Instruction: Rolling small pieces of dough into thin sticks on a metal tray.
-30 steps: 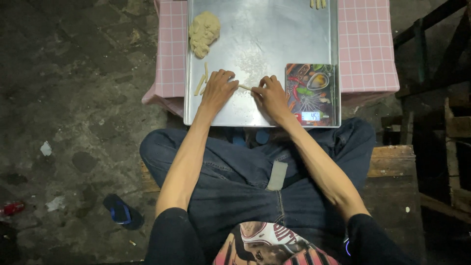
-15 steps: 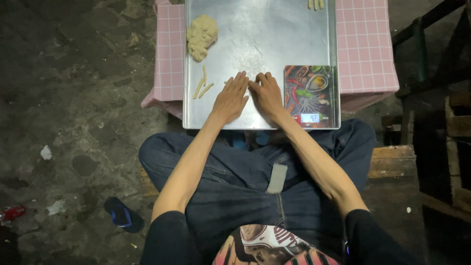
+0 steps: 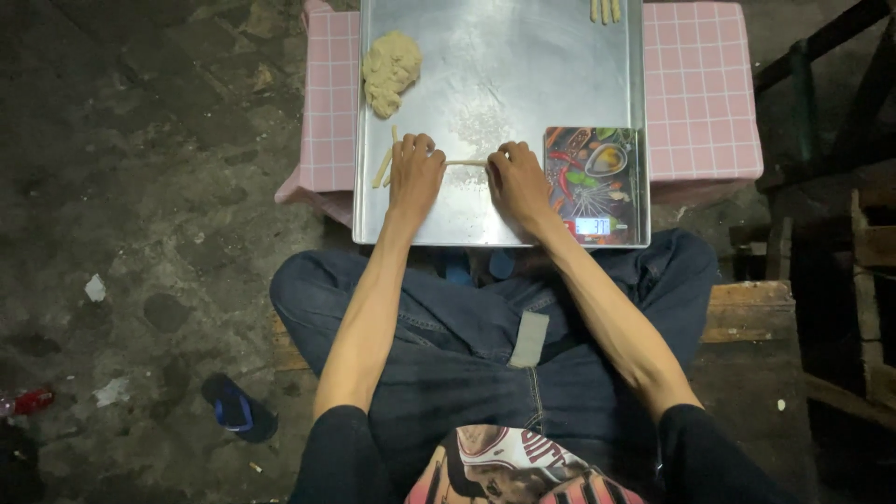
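My left hand (image 3: 413,174) and my right hand (image 3: 519,181) lie palm down on a large metal tray (image 3: 504,56), spread apart. A thin rope of tan dough (image 3: 466,163) stretches between them, with its ends under my fingers. Two finished dough sticks (image 3: 384,165) lie just left of my left hand. A lump of tan dough (image 3: 390,70) rests at the tray's far left. A small kitchen scale (image 3: 597,183) with a colourful picture top sits on the tray's near right corner, beside my right hand.
The tray lies on a low table with a pink checked cloth (image 3: 704,89). More dough sticks (image 3: 605,9) show at the tray's far edge. I sit on a wooden bench (image 3: 749,312). A blue sandal (image 3: 238,407) lies on the dark ground at the left.
My hands have moved apart across the tray, and the dough between them has rolled out into a longer, thinner rope.
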